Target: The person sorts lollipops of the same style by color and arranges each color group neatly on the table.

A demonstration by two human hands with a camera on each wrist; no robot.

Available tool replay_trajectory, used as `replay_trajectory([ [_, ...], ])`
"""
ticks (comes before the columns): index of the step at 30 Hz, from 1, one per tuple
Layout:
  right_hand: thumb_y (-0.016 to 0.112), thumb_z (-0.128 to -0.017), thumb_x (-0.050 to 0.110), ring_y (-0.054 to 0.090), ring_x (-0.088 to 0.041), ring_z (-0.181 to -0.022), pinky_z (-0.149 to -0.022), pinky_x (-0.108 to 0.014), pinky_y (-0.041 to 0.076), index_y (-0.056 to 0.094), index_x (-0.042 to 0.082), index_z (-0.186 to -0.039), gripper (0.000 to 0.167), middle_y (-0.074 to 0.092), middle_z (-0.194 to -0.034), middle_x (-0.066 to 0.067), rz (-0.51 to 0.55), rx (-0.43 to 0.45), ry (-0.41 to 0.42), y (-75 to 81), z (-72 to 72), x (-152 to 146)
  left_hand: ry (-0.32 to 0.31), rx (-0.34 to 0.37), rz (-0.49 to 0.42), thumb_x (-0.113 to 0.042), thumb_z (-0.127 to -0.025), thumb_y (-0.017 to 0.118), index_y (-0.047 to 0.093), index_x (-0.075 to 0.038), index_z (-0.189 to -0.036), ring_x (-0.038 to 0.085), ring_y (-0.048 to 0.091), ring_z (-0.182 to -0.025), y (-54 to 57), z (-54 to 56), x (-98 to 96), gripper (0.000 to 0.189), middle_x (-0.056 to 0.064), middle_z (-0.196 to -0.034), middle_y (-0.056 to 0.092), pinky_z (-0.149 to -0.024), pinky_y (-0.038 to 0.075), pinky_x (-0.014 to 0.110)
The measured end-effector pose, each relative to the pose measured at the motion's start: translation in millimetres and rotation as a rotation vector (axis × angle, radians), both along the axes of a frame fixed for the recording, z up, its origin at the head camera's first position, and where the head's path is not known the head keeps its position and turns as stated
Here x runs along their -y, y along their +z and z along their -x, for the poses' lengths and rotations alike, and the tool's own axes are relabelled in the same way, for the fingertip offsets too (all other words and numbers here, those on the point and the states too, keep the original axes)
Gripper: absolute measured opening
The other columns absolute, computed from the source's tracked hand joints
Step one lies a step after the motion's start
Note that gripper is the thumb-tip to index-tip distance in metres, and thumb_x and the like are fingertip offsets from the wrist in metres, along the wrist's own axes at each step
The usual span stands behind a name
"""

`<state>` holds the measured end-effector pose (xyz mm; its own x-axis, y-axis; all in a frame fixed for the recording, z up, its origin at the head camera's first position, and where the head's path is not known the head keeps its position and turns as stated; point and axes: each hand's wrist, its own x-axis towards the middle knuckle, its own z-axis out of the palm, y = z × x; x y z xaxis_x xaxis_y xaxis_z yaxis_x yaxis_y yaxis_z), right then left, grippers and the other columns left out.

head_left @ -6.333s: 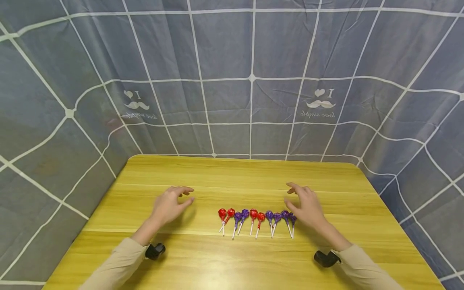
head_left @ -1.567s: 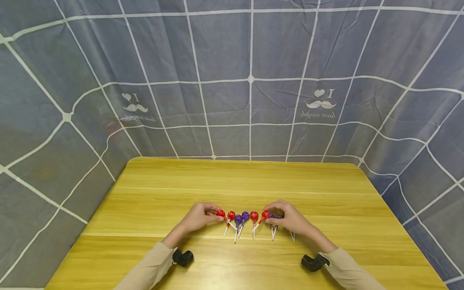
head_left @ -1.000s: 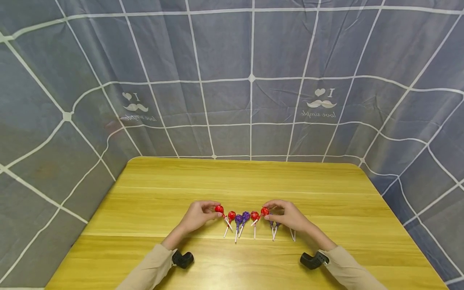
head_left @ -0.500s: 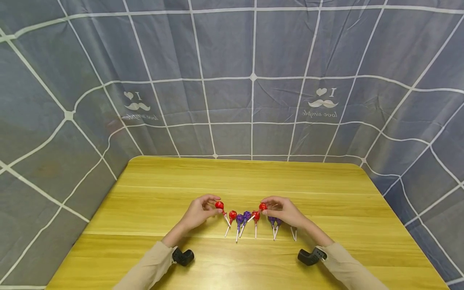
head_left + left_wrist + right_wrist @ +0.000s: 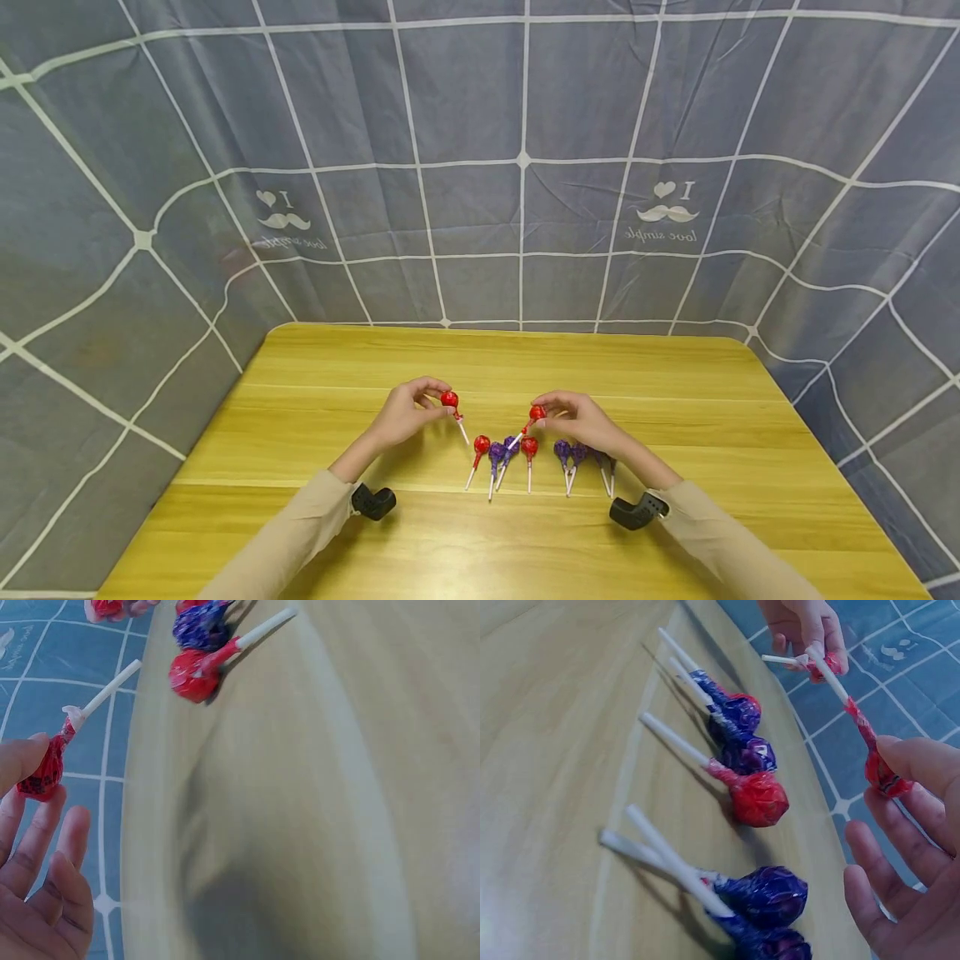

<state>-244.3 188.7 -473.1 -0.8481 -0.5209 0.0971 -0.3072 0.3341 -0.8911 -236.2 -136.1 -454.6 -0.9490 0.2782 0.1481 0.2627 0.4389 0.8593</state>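
Observation:
My left hand (image 5: 405, 415) pinches a red-wrapped lollipop (image 5: 450, 400) by its candy head, thumb against fingers, the white stick slanting down to the right. In the left wrist view this lollipop (image 5: 46, 771) is off the table. My right hand (image 5: 587, 425) pinches another red lollipop (image 5: 537, 412) by the head, its stick pointing down-left over a purple lollipop (image 5: 512, 444). Between and below the hands lie a red lollipop (image 5: 482, 445), a second purple one (image 5: 496, 452) and another red one (image 5: 529, 447). Further right are several purple lollipops (image 5: 578, 452), some partly hidden under the right hand.
The wooden table (image 5: 480, 542) has rounded far corners. A grey cloth with white grid lines (image 5: 480, 208) hangs behind it and along both sides. Black wrist cameras (image 5: 372, 502) sit on both wrists by the beige sleeves.
Both hands, first apart and holding nothing, came in and took the two red lollipops. In the last second they have lifted them and moved toward the table's far side.

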Motion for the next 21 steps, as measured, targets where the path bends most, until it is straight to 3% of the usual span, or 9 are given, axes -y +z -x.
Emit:
replay_trajectory([
  [8,0.065,-0.090,0.012,0.061,-0.011,-0.090,-0.077,-0.023,0.051,0.060,-0.003,-0.123,0.036,0.063,-0.118,-0.022,0.003,-0.009,-0.031,7.8,10.7,5,-0.018,-0.028,0.063,-0.014,-0.082,0.075,0.067,-0.003,-0.108,0.017,0.060,-0.073,22.6,13.5,7.9,0.029,0.015,-0.099,0.071,-0.066,0.047,0.023],
  [16,0.064,-0.092,0.019,0.061,-0.017,-0.095,-0.081,-0.032,0.053,0.058,0.000,-0.128,0.041,0.064,-0.120,-0.017,-0.013,-0.006,-0.040,22.4,22.8,10,-0.037,-0.039,0.115,-0.015,-0.085,0.073,0.066,-0.002,-0.113,0.020,0.061,-0.081,48.6,23.8,16.0,0.032,0.014,-0.102,0.071,-0.073,0.049,0.028],
  [21,0.064,-0.093,0.020,0.060,-0.019,-0.099,-0.084,-0.033,0.051,0.058,0.003,-0.129,0.040,0.063,-0.123,-0.017,-0.049,0.003,-0.036,37.9,33.1,12,-0.074,-0.035,0.158,-0.013,-0.085,0.072,0.065,0.001,-0.114,0.021,0.062,-0.076,62.4,29.2,23.0,0.032,0.017,-0.100,0.071,-0.067,0.049,0.026],
])
